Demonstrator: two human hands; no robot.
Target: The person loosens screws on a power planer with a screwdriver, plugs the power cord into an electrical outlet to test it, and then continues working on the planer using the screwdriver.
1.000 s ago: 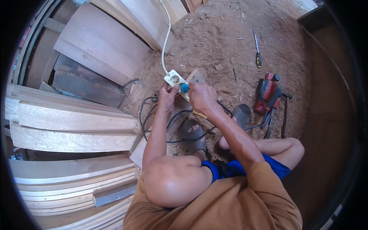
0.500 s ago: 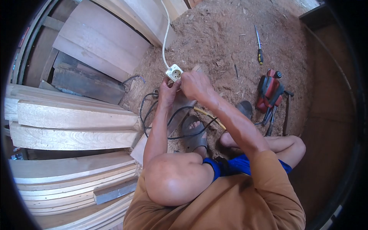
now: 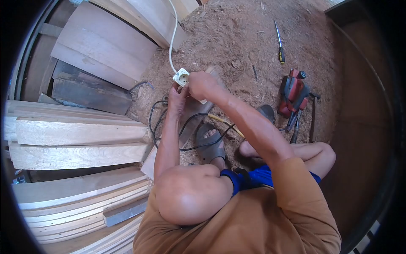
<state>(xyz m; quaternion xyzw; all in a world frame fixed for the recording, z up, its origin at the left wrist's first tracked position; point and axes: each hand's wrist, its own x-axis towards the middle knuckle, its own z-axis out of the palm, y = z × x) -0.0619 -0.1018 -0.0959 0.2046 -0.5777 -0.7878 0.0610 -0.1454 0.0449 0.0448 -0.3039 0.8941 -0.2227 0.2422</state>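
A white power strip (image 3: 181,78) with a round socket facing up is held over a wooden board. My left hand (image 3: 177,98) is closed on its near side, thumb and fingers gripping the edge. Over the strip's middle lies my right hand (image 3: 204,86), closed in a fist that covers part of the strip; whatever is inside its fingers is hidden. From the strip's far end a white cord (image 3: 172,44) runs away from me. A black cable (image 3: 187,123) loops beneath my forearms and over the wooden board (image 3: 189,127).
A red and black power tool (image 3: 293,94) sits at the right, with a screwdriver (image 3: 280,48) beyond it. A yellow handle (image 3: 220,120) lies by my sandalled foot (image 3: 210,142). Stacked timber (image 3: 80,131) fills the left. Wood shavings cover the ground (image 3: 237,38).
The view has shifted slightly, so everything sits a little further left and up. Both hands keep their places at the power strip, with no clear change in grip.
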